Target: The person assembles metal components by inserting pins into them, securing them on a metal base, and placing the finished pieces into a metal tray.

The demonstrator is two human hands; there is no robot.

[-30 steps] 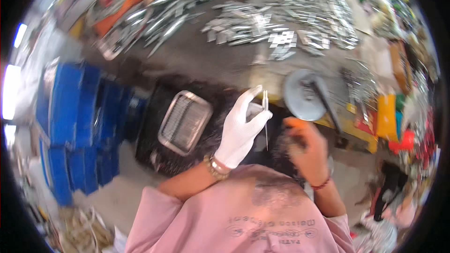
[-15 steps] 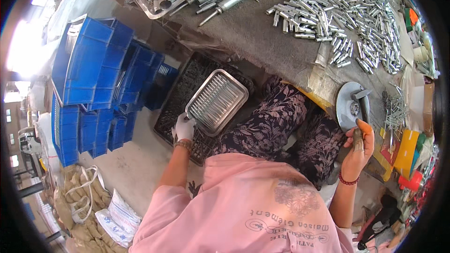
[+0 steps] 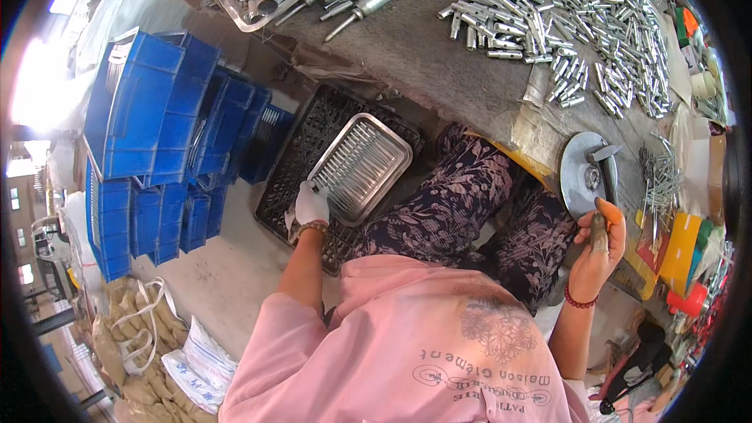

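My left hand (image 3: 312, 205), in a white glove, is at the near left corner of a metal tray (image 3: 405, 158). Its fingers are closed, with a small dark end showing at the fingertips; what they hold is unclear. Slim silver metal rods (image 3: 362, 163) lie side by side in the tray. My right hand (image 3: 599, 244) is curled just below a round grey metal disc (image 3: 576, 176) at the bench edge, its raised index finger close to the disc's lower rim. A dark, stained cover sits on the thumb. Anything between those fingers is hidden.
The tray rests on a black plastic crate (image 3: 280, 180). Blue bins (image 3: 149, 110) are stacked on the left, with sacks (image 3: 200, 368) below. Short silver tubes (image 3: 580, 23) are heaped on the workbench (image 3: 439, 55); larger metal tools (image 3: 376, 4) lie farther left. Thin rods (image 3: 662, 180) lie right of the disc.
My left hand has shifted slightly up along the tray's left edge, and its fingers have drawn together. The view has tilted a little. My right hand stays by the disc.
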